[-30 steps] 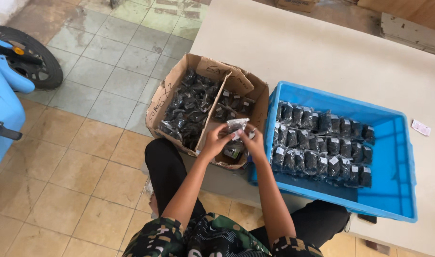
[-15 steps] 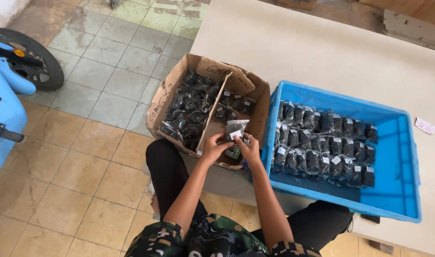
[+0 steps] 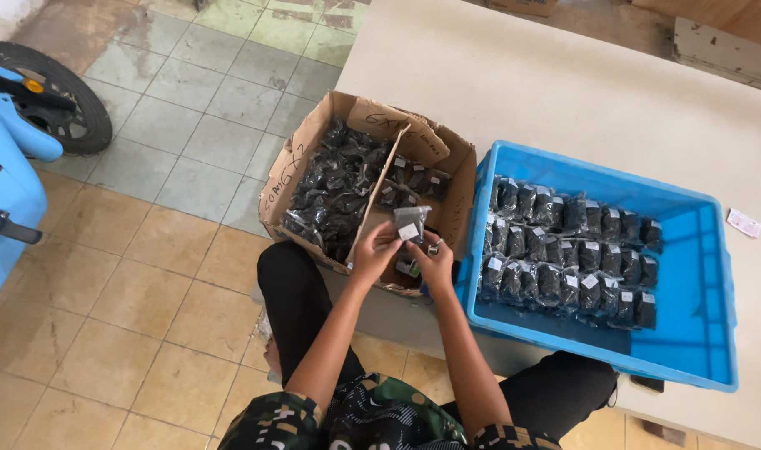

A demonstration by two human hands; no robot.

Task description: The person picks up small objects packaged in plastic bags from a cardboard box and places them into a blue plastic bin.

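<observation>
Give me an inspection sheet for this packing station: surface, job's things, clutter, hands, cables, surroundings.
Surface: pale table, bare at the far side.
Job's things: small clear bag of dark parts with a white label, held over the cardboard box; the box is split by a divider, loose dark bags on both sides. Blue crate beside it holds labelled bags in three rows.
Clutter: small white slip on the table, right of the crate.
Hands: left hand and right hand both pinch the small clear bag.
Cables: nothing seen.
Surroundings: tiled floor; blue scooter with black wheel at left.
</observation>
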